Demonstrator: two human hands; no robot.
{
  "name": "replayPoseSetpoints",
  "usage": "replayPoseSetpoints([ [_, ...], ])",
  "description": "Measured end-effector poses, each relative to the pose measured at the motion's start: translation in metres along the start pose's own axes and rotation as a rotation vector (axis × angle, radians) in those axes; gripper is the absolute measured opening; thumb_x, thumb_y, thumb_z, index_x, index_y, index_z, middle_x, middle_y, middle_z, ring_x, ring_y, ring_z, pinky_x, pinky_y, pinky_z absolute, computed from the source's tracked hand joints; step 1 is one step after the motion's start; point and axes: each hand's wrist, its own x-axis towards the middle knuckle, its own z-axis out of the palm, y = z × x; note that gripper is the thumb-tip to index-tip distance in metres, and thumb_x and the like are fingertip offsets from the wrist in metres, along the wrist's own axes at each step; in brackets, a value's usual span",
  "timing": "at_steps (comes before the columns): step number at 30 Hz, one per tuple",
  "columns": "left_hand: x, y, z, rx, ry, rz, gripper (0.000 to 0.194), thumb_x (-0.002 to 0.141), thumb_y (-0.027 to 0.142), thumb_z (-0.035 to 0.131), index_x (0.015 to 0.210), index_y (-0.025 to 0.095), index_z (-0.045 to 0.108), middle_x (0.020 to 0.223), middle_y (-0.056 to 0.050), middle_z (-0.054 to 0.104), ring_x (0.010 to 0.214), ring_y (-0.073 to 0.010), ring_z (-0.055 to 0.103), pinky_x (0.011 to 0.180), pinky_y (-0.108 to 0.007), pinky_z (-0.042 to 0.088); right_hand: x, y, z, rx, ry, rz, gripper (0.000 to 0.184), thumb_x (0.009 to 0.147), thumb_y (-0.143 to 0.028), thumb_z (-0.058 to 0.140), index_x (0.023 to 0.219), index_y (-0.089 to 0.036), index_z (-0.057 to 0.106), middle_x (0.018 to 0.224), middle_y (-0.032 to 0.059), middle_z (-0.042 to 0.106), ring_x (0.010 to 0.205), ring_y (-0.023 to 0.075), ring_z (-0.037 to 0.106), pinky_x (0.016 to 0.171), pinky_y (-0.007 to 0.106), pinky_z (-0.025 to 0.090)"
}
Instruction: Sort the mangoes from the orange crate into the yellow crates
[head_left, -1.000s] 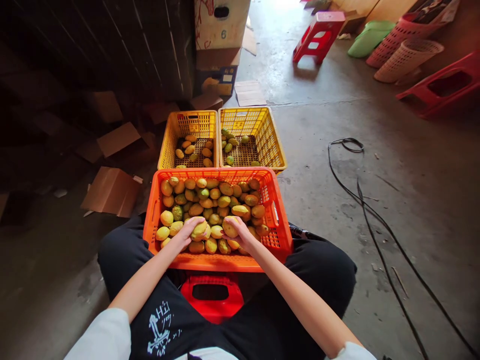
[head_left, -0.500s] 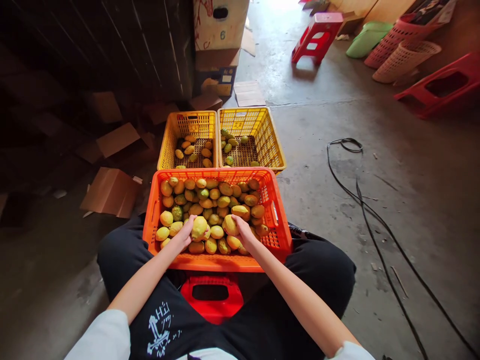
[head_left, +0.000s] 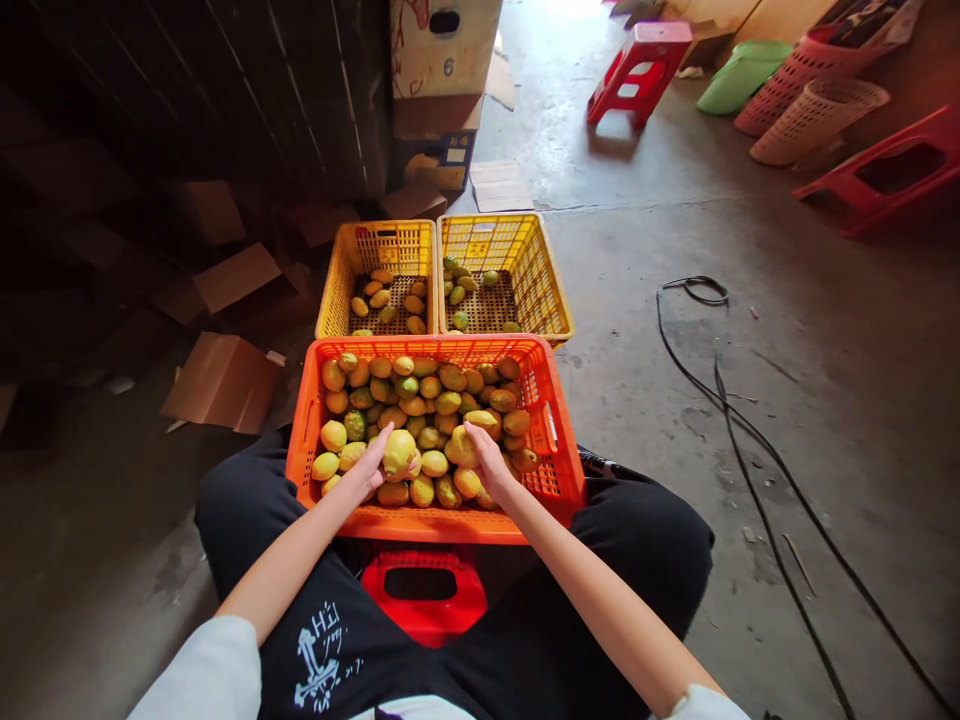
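Observation:
An orange crate (head_left: 555, 470) full of yellow and green mangoes rests between my knees, above a red stool (head_left: 424, 595). My left hand (head_left: 369, 462) cups a yellow mango (head_left: 399, 450) at the near left of the pile, palm turned up. My right hand (head_left: 487, 455) grips another yellow-green mango (head_left: 460, 448) close beside it. Both hands are inside the crate's near half.
Two yellow crates stand side by side behind the orange one, the left yellow crate (head_left: 341, 280) and the right yellow crate (head_left: 544, 285), each with a few mangoes. Cardboard pieces (head_left: 225, 380) lie left. A black cable (head_left: 720, 390) runs along the floor right. Red stools (head_left: 637, 60) and baskets (head_left: 814, 115) stand far back.
Both hands have lifted their mangoes slightly and turned them; the left hand went from lying over its mango to holding it from the side and below.

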Motion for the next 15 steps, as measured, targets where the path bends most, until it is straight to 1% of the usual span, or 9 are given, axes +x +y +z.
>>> replayPoseSetpoints([
  [2,-0.0007,0.0003,-0.0007,0.005,-0.010,-0.005,0.055,0.100,0.060,0.075,0.126,0.011,0.067,0.092,-0.015,0.081,0.075,-0.0290,0.082,0.067,-0.041,0.071,-0.0001,0.0007,-0.0015,-0.050,0.004,-0.024,0.038,0.070,-0.049,0.089,0.094,-0.025,0.074,0.087,-0.0021,0.075,0.085,0.0201,0.068,0.072,0.027,0.056],
  [4,-0.0012,-0.0002,-0.0020,0.018,-0.046,-0.008,0.056,0.097,0.058,0.079,0.127,0.013,0.067,0.090,-0.014,0.081,0.077,-0.0300,0.083,0.068,-0.041,0.071,0.0000,0.0019,-0.0028,-0.098,0.016,-0.034,0.044,0.062,-0.044,0.096,0.094,-0.025,0.072,0.084,-0.0028,0.073,0.083,0.0196,0.067,0.074,0.027,0.056],
  [6,-0.0015,-0.0014,-0.0030,0.039,-0.081,-0.005,0.053,0.096,0.054,0.083,0.127,0.013,0.069,0.088,-0.014,0.081,0.078,-0.0313,0.083,0.067,-0.039,0.070,0.0004,0.0037,-0.0037,-0.138,0.018,-0.031,0.046,0.059,-0.040,0.097,0.093,-0.027,0.070,0.083,-0.0033,0.072,0.082,0.0199,0.066,0.074,0.028,0.055],
  [10,-0.0010,-0.0045,-0.0025,0.077,-0.108,0.005,0.044,0.099,0.048,0.080,0.121,0.011,0.072,0.086,-0.016,0.082,0.075,-0.0312,0.083,0.065,-0.037,0.069,0.0021,0.0083,-0.0051,-0.165,-0.005,-0.027,0.039,0.059,-0.034,0.093,0.090,-0.027,0.070,0.081,-0.0033,0.071,0.083,0.0213,0.066,0.073,0.028,0.054],
  [12,0.0004,-0.0051,-0.0020,0.066,-0.105,0.019,0.044,0.101,0.049,0.076,0.118,0.009,0.073,0.085,-0.017,0.082,0.074,-0.0307,0.083,0.065,-0.037,0.069,0.0030,0.0095,-0.0058,-0.145,-0.005,-0.033,0.034,0.060,-0.033,0.090,0.087,-0.027,0.070,0.081,-0.0029,0.071,0.081,0.0214,0.065,0.073,0.029,0.053],
  [15,0.0040,-0.0031,-0.0036,0.050,-0.080,0.008,0.046,0.104,0.051,0.069,0.115,0.007,0.074,0.085,-0.019,0.082,0.074,-0.0312,0.083,0.064,-0.038,0.069,0.0036,0.0081,-0.0067,-0.133,0.013,-0.048,0.026,0.064,-0.037,0.085,0.083,-0.026,0.071,0.081,-0.0016,0.072,0.084,0.0224,0.066,0.075,0.029,0.053],
])
